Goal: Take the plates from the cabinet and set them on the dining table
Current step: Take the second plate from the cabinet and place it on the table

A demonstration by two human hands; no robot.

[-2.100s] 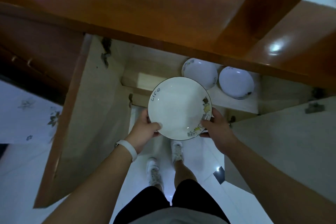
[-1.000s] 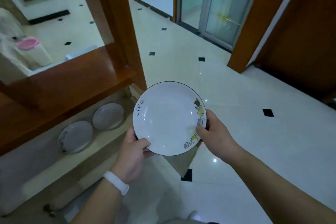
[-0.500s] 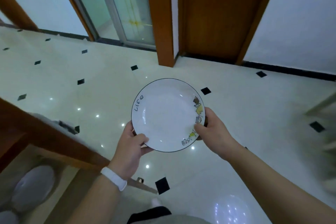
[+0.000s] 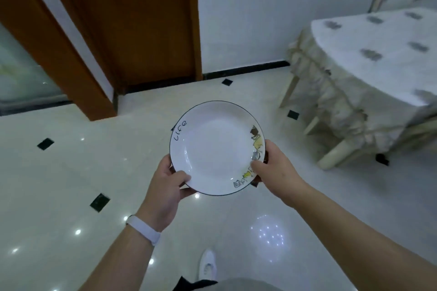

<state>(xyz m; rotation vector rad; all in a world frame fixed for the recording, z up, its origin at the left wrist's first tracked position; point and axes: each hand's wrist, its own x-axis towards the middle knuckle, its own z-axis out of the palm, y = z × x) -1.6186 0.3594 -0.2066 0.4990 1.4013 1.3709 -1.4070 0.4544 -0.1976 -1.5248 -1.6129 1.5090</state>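
Plate (image 4: 212, 149): a white dish with a thin dark rim is held face up and roughly level in the air above the floor. "Life" is written at its left edge, and small cartoon figures are printed along its right edge.
Left hand (image 4: 165, 186): the near-left rim is pinched, with the thumb laid on top and the fingers curled beneath. A white wristband (image 4: 144, 229) is worn on the wrist.
Right hand (image 4: 274, 170): the right rim is gripped, with the thumb pressed onto the printed figures. The fingers are tucked under the plate, mostly out of sight.
Dining table (image 4: 369, 54): it is seen at the right of the view, draped in a pale patterned cloth with a frilled hem — well apart from the plate.
Floor (image 4: 71, 172): glossy pale tiles are set with small black diamonds, and spots of light are reflected.
Door (image 4: 132, 19): brown wood is framed in the white wall at the upper left.
Shoe (image 4: 208, 264): a white one is seen near the bottom edge, below the plate.
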